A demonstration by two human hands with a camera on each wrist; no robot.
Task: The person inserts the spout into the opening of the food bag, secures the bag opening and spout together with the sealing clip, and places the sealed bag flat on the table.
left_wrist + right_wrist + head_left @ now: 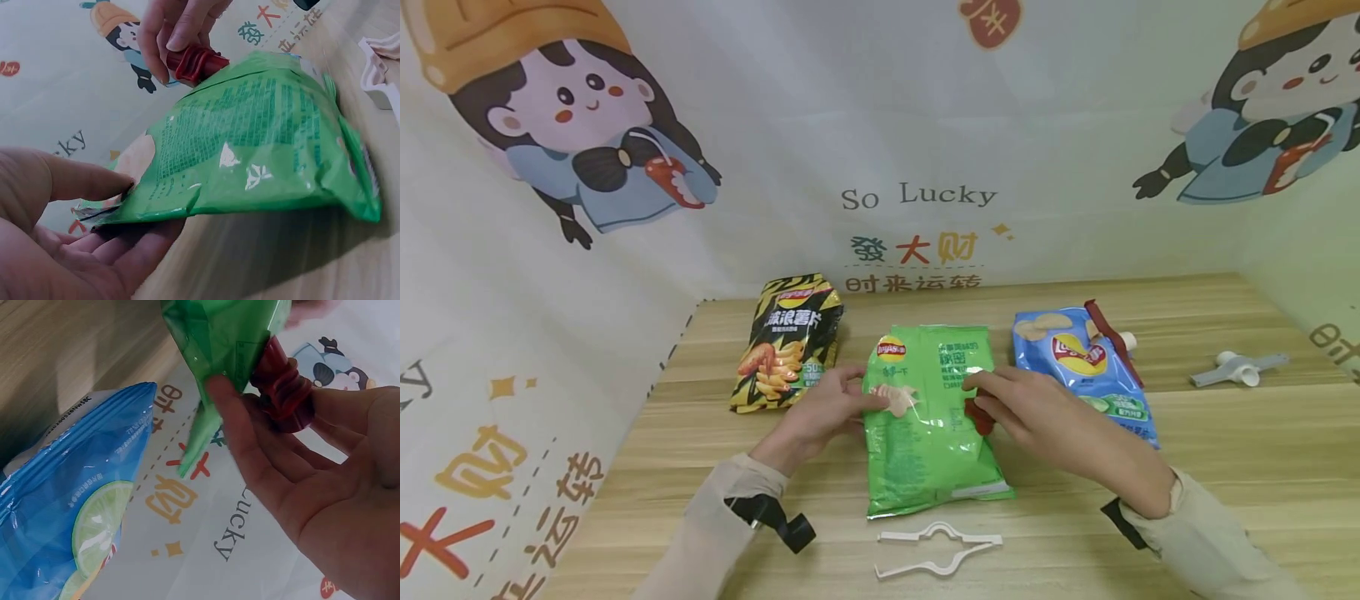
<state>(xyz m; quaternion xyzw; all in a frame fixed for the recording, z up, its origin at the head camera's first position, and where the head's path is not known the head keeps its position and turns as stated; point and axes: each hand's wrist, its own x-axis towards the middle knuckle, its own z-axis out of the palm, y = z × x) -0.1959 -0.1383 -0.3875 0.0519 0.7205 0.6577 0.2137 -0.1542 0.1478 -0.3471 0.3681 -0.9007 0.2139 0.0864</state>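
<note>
A green chip bag (936,450) is in the middle of the table, printed side facing up. At its left edge my left hand (831,408) pinches it, thumb on top and fingers underneath; the left wrist view shows that side of the bag (250,156) raised off the table. My right hand (1037,408) is at the bag's right side and grips a small dark red ribbed cylinder (284,390). In the right wrist view the cylinder lies against the green film, and a fingertip (222,390) touches the bag. A white bag clip (940,567) lies spread apart in front of the bag.
Behind my left hand lies a black and yellow chip bag (786,342). To the right is a blue chip bag (1075,358) with a dark red clip (1112,342) across its end. A grey-white clip with a spout (1240,368) lies farther right. Printed cloth (917,125) hangs behind the table.
</note>
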